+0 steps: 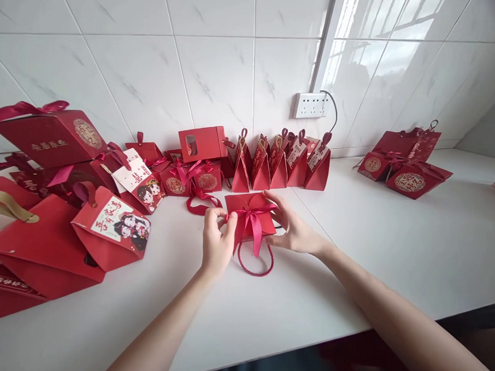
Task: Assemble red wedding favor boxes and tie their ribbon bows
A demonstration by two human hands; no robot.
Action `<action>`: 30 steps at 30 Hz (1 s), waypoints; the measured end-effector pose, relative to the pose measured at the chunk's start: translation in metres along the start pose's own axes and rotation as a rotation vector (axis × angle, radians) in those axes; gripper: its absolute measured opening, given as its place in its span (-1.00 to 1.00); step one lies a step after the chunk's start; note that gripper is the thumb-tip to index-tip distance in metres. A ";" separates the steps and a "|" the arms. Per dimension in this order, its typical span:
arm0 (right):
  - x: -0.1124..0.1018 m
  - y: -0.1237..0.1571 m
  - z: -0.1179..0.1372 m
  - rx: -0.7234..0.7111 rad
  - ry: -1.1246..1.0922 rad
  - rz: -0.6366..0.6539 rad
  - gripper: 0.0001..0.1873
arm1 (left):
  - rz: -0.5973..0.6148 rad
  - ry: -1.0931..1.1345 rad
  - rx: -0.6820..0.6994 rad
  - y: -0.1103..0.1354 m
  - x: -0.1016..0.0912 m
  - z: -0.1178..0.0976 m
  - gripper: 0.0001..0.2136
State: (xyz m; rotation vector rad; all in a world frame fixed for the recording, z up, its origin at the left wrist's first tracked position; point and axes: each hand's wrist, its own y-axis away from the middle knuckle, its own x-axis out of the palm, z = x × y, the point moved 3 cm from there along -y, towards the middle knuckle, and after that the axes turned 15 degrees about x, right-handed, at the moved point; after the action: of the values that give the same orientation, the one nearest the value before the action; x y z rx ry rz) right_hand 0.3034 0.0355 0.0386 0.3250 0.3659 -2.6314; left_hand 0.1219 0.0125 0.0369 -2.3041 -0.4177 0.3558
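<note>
A small red gift box sits on the white counter in front of me, tied with a pink-red ribbon in a bow. My left hand is closed at the box's left side, thumb and forefinger pinching the left end of the bow. Curved round the right side is my right hand, its fingers at the back corner and its thumb near the front edge. A twisted red cord handle loops out on the counter toward me. The box's underside is hidden.
Several red tent-shaped boxes stand in a row by the tiled wall. Larger red boxes crowd the left side, some stacked. More red boxes sit at the right. A power strip is on the wall.
</note>
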 end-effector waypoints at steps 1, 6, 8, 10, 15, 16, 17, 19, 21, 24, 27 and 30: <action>0.001 0.000 0.000 -0.006 0.012 -0.010 -0.03 | -0.012 0.025 -0.046 -0.001 -0.001 0.000 -0.86; 0.002 0.001 0.000 -0.055 0.049 -0.068 -0.06 | -0.026 0.046 -0.145 -0.003 -0.003 -0.002 -0.83; 0.002 0.002 0.000 -0.090 0.102 -0.093 -0.05 | -0.018 0.020 -0.129 -0.003 -0.004 -0.003 -0.83; 0.003 0.002 0.001 -0.127 0.170 -0.125 -0.04 | -0.027 -0.030 -0.015 -0.003 -0.005 -0.006 -0.85; 0.006 0.003 0.003 -0.220 0.279 -0.217 -0.02 | 0.064 -0.170 0.626 0.003 -0.002 -0.026 -0.93; 0.006 0.003 0.003 -0.236 0.287 -0.231 -0.01 | 0.120 -0.189 0.743 0.006 0.000 -0.030 -0.91; 0.006 0.004 0.003 -0.250 0.294 -0.240 -0.01 | 0.168 -0.209 0.830 0.009 0.002 -0.032 -0.89; 0.007 0.004 0.002 -0.266 0.307 -0.250 0.00 | 0.219 -0.243 0.910 0.012 0.005 -0.034 -0.87; 0.007 0.004 0.001 -0.273 0.311 -0.253 0.00 | 0.211 -0.260 0.919 0.012 0.005 -0.033 -0.87; 0.007 0.004 0.001 -0.280 0.302 -0.256 -0.03 | 0.193 -0.266 0.921 0.012 0.005 -0.032 -0.88; 0.007 0.004 0.002 -0.277 0.297 -0.258 -0.07 | 0.188 -0.249 0.914 0.012 0.004 -0.034 -0.88; 0.006 0.004 0.003 -0.255 0.294 -0.259 -0.09 | 0.140 -0.161 0.737 0.010 0.002 -0.030 -0.92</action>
State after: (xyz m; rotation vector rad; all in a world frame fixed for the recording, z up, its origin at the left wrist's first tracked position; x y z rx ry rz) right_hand 0.2993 0.0285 0.0389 0.6168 0.8851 -2.7429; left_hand 0.1366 -0.0122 0.0501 -1.5900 -0.1581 0.6448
